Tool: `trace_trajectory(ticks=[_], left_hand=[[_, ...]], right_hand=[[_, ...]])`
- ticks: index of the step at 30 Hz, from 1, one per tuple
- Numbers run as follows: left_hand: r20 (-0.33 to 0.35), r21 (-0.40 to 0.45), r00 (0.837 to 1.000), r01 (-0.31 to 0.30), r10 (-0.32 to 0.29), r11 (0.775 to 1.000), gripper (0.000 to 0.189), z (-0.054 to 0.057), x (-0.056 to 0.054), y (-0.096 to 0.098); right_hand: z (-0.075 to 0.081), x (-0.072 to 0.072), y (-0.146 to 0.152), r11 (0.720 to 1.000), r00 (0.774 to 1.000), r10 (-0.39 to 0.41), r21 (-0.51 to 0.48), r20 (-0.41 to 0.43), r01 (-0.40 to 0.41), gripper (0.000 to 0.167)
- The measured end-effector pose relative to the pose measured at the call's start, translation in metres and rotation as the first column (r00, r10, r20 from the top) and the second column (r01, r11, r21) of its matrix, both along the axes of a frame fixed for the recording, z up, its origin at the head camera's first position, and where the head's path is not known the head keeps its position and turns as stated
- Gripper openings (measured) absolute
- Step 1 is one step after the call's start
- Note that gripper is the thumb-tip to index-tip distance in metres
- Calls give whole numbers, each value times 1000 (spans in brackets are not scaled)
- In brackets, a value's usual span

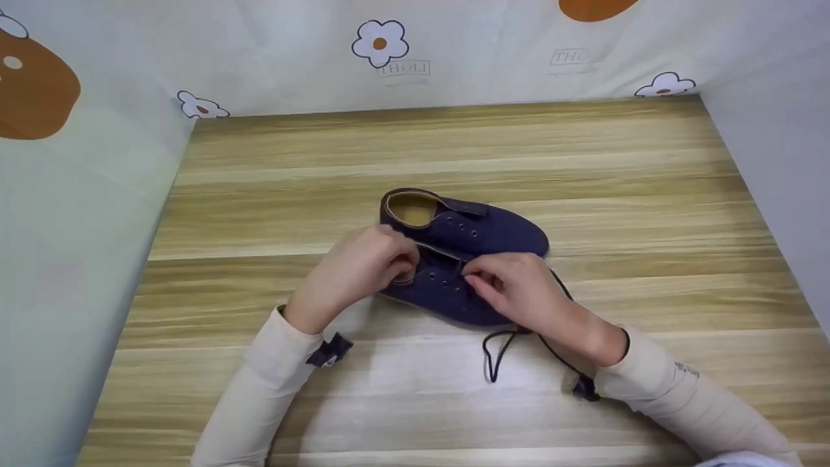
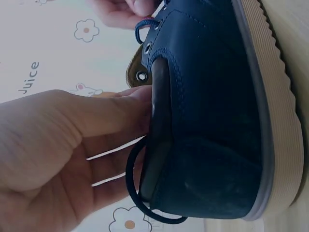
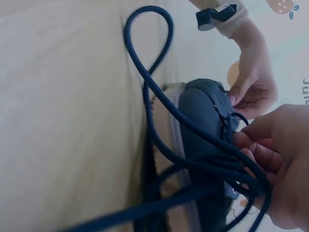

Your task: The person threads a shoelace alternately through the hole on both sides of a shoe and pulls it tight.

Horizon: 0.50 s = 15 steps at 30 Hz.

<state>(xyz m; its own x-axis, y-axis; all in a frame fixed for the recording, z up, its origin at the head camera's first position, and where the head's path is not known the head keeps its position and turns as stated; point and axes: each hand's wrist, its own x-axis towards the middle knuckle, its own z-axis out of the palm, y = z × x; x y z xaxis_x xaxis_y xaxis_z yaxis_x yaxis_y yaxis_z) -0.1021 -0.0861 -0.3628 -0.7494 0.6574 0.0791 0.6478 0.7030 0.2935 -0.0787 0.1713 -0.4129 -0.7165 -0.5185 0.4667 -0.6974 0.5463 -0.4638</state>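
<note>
Two dark blue lace-up shoes lie side by side on the table. My left hand (image 1: 369, 259) is at the opening of the nearer shoe (image 2: 217, 111). Its thumb and fingers are curled at the collar, and the fingertips are hidden behind the edge. A loop of dark blue shoelace (image 2: 129, 176) hangs by these fingers and passes the heel. Over the eyelets, my right hand (image 1: 519, 285) pinches the shoelace (image 3: 240, 116) between thumb and forefinger. More lace hangs in long loops below the right hand. Beyond is the other shoe (image 1: 512, 230), with bare eyelets.
The wood-grain table (image 1: 259, 181) extends around the shoes. A pale curtain with printed flowers (image 1: 454, 39) borders it at the back and sides. A small dark strap piece (image 1: 329, 350) sits at the left cuff, another (image 1: 585, 388) near the right cuff.
</note>
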Motion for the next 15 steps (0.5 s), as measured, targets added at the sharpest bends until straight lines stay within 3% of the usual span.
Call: trace_trajectory(ticks=[4,8,11,15], left_hand=[[-145,80,987,76,-64,994,6,0,5,9],[-257,108,953,192,-159,976,8,-1,14,25],[-285,67,930,262,-233,963,9,-3,20,37],[-282,4,916,297,-284,955,9,-8,24,49]], right_hand=[[7,-5,5,999,1000,-14,-34,1,14,6],[14,-8,10,998,999,-37,-42,-9,37,5],[19,-10,13,997,998,-63,-33,-15,63,6],[22,-12,16,996,996,-88,-13,-1,88,7]])
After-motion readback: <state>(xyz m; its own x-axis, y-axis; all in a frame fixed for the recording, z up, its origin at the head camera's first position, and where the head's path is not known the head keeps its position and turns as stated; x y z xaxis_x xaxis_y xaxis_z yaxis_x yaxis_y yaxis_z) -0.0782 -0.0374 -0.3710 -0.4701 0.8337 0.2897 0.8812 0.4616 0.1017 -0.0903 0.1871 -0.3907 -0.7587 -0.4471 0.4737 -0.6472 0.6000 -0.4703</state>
